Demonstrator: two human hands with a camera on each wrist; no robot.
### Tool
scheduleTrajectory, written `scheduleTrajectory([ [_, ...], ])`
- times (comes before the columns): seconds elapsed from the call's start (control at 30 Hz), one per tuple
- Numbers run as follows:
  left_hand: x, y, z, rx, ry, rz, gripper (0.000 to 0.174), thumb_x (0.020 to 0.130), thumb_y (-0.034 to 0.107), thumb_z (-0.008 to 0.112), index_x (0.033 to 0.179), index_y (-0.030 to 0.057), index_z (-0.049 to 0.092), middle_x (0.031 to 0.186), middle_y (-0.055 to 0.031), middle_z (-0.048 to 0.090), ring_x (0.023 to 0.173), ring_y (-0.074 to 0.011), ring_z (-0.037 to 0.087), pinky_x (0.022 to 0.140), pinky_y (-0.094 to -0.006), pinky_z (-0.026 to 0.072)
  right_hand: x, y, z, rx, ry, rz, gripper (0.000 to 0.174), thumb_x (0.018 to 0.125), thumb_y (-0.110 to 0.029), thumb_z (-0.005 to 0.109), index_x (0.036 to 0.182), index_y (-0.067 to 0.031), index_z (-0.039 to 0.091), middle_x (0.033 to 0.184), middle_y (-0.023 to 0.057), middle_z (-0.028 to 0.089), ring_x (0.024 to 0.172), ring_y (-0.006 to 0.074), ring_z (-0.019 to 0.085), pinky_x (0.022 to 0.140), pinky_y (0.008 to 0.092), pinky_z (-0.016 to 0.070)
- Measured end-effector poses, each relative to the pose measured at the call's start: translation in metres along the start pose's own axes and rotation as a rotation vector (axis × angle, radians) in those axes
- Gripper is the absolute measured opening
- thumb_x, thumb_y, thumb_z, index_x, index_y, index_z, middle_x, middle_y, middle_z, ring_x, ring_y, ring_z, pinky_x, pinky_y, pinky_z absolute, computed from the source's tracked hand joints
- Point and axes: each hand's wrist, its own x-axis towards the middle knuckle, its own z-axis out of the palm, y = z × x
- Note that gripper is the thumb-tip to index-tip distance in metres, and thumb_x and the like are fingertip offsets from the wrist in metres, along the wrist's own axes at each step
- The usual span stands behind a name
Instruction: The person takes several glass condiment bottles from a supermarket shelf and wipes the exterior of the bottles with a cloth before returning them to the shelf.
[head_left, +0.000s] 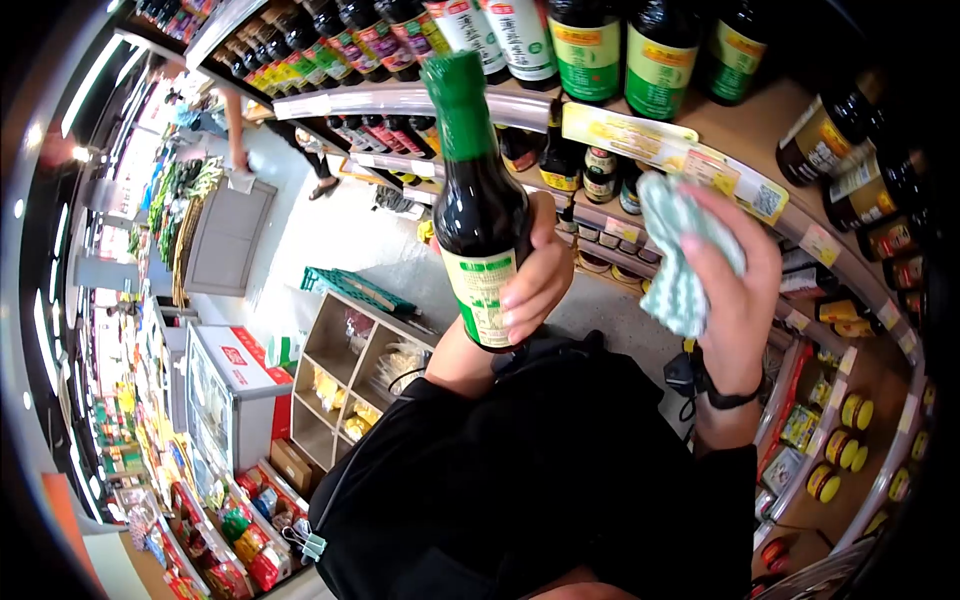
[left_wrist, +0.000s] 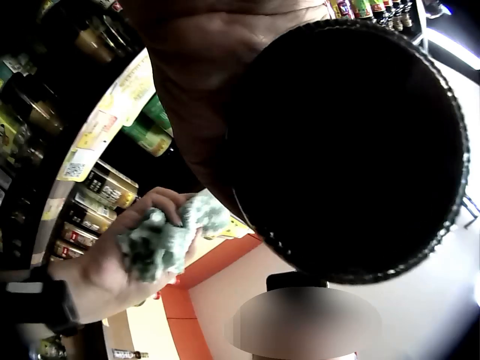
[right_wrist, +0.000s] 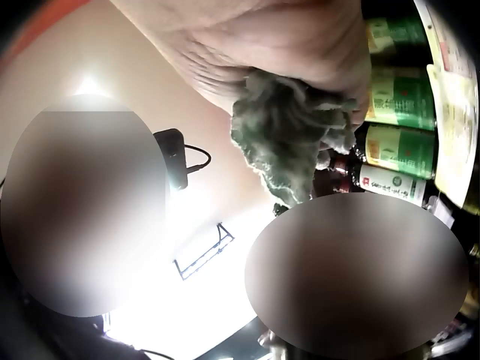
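Note:
A dark bottle (head_left: 480, 205) with a green cap and a green-and-cream label stands nearly upright in my left hand (head_left: 540, 275), whose fingers wrap round its lower part. Its round dark base (left_wrist: 349, 150) fills much of the left wrist view, beside the palm (left_wrist: 217, 82). To the right of the bottle and apart from it, my right hand (head_left: 735, 290) grips a crumpled green-and-white cloth (head_left: 685, 250) between thumb and fingers. In the right wrist view the cloth (right_wrist: 281, 142) hangs from under my right hand (right_wrist: 292, 45).
Beyond my hands, a shelf edge (head_left: 390, 103) with price tags carries rows of sauce bottles (head_left: 585, 55). More bottles and jars (head_left: 842, 445) line shelves on the right. A wooden compartment bin (head_left: 335, 345) and a white freezer (head_left: 215, 400) stand at lower left; a person's legs show in the aisle.

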Motion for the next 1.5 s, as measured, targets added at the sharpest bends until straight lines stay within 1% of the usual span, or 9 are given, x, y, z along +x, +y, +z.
scheduleTrajectory([
  [0.17,-0.028,-0.003,-0.026,-0.031,0.039,-0.244,0.105,0.078,0.045,0.1,0.146,-0.0105,0.042,0.097,-0.0313,0.067,0.079,-0.0429,0.073,0.066,-0.0515,0.0653,0.027,0.014,0.017,0.396,-0.296,0.334,0.04,0.103,-0.004,0.072,0.142,0.0046,0.071,0.127,0.011,0.078,0.109,0.0132,0.073,0.097,0.0268,0.0583],
  [0.3,-0.064,-0.01,-0.001,0.201,0.547,-0.282,0.108,0.068,0.05,0.101,0.139,-0.0144,0.051,0.1,-0.0333,0.068,0.077,-0.0394,0.073,0.061,-0.0449,0.0622,0.019,0.038,0.011,0.485,-0.284,0.482,0.039,0.104,-0.002,0.068,0.142,0.0053,0.07,0.125,0.0112,0.079,0.106,0.0126,0.074,0.096,0.0263,0.0591],
  [0.43,-0.069,0.01,0.008,0.657,0.638,-0.643,0.115,0.065,0.048,0.101,0.149,-0.0118,0.052,0.138,-0.0197,0.07,0.12,-0.0261,0.071,0.108,-0.0368,0.0535,0.019,0.03,-0.012,0.491,-0.415,0.508,0.037,0.103,0.002,0.06,0.138,0.0059,0.072,0.121,0.012,0.08,0.099,0.014,0.078,0.088,0.0255,0.0623],
  [0.67,-0.052,0.0,0.001,0.871,0.408,-0.864,0.102,0.074,0.062,0.094,0.139,-0.0084,0.058,0.128,-0.0133,0.064,0.118,-0.023,0.062,0.104,-0.034,0.0455,0.006,-0.007,-0.051,0.509,-0.385,0.409,0.044,0.092,-0.013,0.066,0.13,0.0067,0.074,0.12,0.0166,0.078,0.109,0.022,0.076,0.098,0.0332,0.0601],
  [0.73,-0.054,-0.003,-0.005,0.942,0.407,-0.854,0.105,0.072,0.062,0.095,0.14,-0.009,0.057,0.129,-0.0135,0.064,0.117,-0.0225,0.063,0.102,-0.0343,0.0465,0.013,0.0,-0.083,0.565,-0.507,0.276,0.044,0.091,-0.019,0.065,0.124,0.008,0.074,0.115,0.0163,0.078,0.106,0.0238,0.076,0.094,0.0353,0.0613],
  [0.87,-0.034,-0.013,0.006,1.315,0.533,-0.764,0.091,0.084,0.047,0.094,0.148,-0.0035,0.053,0.132,-0.015,0.064,0.126,-0.0268,0.063,0.105,-0.0391,0.0495,-0.01,-0.033,-0.081,-0.101,0.02,-0.083,0.035,0.09,-0.012,0.066,0.117,0.0064,0.079,0.12,0.0209,0.074,0.1,0.0276,0.077,0.084,0.0371,0.063],
  [0.97,0.004,-0.038,0.026,2.041,0.561,-0.841,0.084,0.084,0.045,0.093,0.141,-0.0009,0.051,0.102,-0.0244,0.074,0.094,-0.0445,0.076,0.082,-0.0497,0.0594,-0.01,-0.025,-0.072,-1.005,-0.06,-0.929,0.044,0.082,-0.007,0.082,0.126,-0.0025,0.082,0.124,0.0197,0.074,0.098,0.033,0.074,0.082,0.0388,0.0605],
  [1.07,0.009,-0.05,0.025,2.309,0.609,-0.835,0.076,0.087,0.038,0.088,0.139,-0.0001,0.049,0.091,-0.027,0.074,0.084,-0.0487,0.074,0.069,-0.0548,0.0581,-0.019,-0.007,-0.035,-0.986,-0.342,-0.925,0.037,0.084,-0.007,0.078,0.12,0.0035,0.078,0.127,0.0149,0.071,0.101,0.0281,0.069,0.082,0.037,0.0585],
  [1.5,0.02,-0.061,0.029,2.473,0.594,-0.765,0.081,0.086,0.042,0.092,0.14,-0.0035,0.052,0.098,-0.0228,0.074,0.086,-0.043,0.076,0.073,-0.0487,0.0601,0.012,0.037,-0.087,-1.321,-0.258,-0.96,0.037,0.093,-0.01,0.079,0.129,-0.0007,0.078,0.135,0.0096,0.071,0.112,0.0254,0.067,0.093,0.0386,0.0597],
])
